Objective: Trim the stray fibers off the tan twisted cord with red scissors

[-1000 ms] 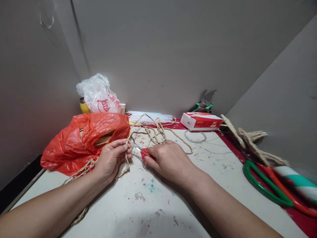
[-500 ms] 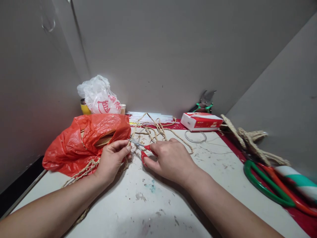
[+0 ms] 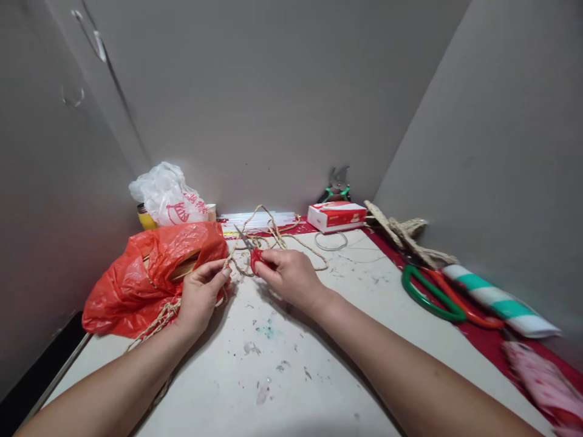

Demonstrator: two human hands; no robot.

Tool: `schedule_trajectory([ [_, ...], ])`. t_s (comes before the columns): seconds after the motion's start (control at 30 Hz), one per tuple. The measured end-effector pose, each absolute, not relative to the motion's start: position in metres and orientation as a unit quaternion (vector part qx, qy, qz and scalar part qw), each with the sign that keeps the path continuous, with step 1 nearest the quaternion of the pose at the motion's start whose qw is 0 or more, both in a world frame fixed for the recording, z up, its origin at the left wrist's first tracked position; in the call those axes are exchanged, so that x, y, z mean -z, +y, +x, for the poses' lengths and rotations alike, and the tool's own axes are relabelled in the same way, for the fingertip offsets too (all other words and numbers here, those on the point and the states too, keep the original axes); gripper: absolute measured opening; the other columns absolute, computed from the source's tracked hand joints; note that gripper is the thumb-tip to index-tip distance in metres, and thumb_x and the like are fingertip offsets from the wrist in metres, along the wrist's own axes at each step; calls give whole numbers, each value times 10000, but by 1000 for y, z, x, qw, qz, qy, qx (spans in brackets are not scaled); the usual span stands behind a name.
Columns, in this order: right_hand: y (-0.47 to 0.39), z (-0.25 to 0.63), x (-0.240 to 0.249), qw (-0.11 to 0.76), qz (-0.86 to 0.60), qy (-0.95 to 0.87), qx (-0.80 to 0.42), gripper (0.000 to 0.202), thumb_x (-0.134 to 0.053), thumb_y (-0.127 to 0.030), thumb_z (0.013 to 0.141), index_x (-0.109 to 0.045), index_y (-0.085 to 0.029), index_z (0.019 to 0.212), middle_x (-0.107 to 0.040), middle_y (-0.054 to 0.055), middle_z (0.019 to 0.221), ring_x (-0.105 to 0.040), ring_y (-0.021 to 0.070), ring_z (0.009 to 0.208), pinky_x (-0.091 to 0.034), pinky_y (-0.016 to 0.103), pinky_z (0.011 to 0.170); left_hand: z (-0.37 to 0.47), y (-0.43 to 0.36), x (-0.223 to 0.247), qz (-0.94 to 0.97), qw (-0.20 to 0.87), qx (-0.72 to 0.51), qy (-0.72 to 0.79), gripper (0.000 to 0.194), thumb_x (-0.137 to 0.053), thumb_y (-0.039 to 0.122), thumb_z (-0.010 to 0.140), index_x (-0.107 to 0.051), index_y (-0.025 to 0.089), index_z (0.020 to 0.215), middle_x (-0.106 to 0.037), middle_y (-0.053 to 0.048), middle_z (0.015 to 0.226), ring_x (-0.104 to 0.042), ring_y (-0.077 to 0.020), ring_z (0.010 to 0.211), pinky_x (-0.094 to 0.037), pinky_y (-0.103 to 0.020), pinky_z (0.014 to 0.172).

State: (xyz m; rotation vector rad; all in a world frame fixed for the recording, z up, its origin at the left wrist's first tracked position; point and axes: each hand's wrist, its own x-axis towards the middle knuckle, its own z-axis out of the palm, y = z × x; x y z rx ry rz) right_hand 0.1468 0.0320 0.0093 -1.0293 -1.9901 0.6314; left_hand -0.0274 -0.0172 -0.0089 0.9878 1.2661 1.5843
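My left hand (image 3: 203, 291) pinches a tan braided straw rope (image 3: 321, 265) between thumb and fingers, close to the red bag. From there the rope loops across the tabletop, and more braid passes under my left forearm. My right hand (image 3: 291, 273) is closed on small red-handled scissors (image 3: 255, 260). Their blades look closed and point up and left, just to the right of the rope. A red plastic bag (image 3: 127, 279) with flat strips of wood-like material showing in it lies left of my left hand.
Behind are a white plastic bag (image 3: 166, 197), a yellow container (image 3: 146, 218), clear sticks (image 3: 259, 221), a tissue pack (image 3: 337, 216), a wire coil (image 3: 331, 249) and pruning shears (image 3: 337, 182). At right lie braided straw (image 3: 410, 237), large green-and-orange-handled scissors (image 3: 428, 312) and a striped roll (image 3: 501, 300). Grey walls enclose the white table (image 3: 291, 388).
The scissors' blades have closed and moved away from my left fingertips, now pointing more upward. My left hand keeps its pinch on the rope. The camera view has turned to the right.
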Motion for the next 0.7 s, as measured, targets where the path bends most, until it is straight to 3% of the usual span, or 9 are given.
schedule_trajectory([
  [0.03,34,145,-7,442,-384,-723,-368,300,-550,-328,760,-469,-183,510,-419,-46,523,-329,99,547,-224,258,553,-27,-18,8,391,451,-629,498,294,-792,251,610,-729,162,883,-701,-19,740,-574,-91,561,-483,-226,585],
  [0.07,37,143,-5,452,-374,-700,-408,322,-557,-357,750,-438,-186,504,-383,-53,517,-324,97,547,-239,251,549,-26,-19,8,386,474,-624,487,305,-788,254,621,-718,156,901,-692,-17,732,-571,-88,552,-483,-224,574],
  [0.33,34,135,-9,423,-326,-577,-617,372,-652,-522,637,-523,-173,638,-465,-55,552,-398,76,493,-328,224,499,-17,-34,-11,371,675,-490,408,225,-743,211,683,-685,107,875,-624,-21,701,-501,-55,492,-437,-174,453],
  [0.5,28,135,-16,434,-291,-528,-669,366,-711,-471,586,-500,-175,621,-472,-58,531,-427,74,492,-357,225,517,-18,-37,-14,358,707,-472,387,259,-716,212,711,-659,111,943,-595,-17,711,-394,-18,448,-291,-123,369],
  [0.7,32,125,-9,515,-289,-495,-637,281,-674,-397,622,-503,-178,579,-433,-71,489,-350,65,468,-291,222,480,-18,-38,-11,414,633,-495,427,298,-663,261,785,-559,180,1053,-602,14,669,-217,3,390,-150,-131,370],
])
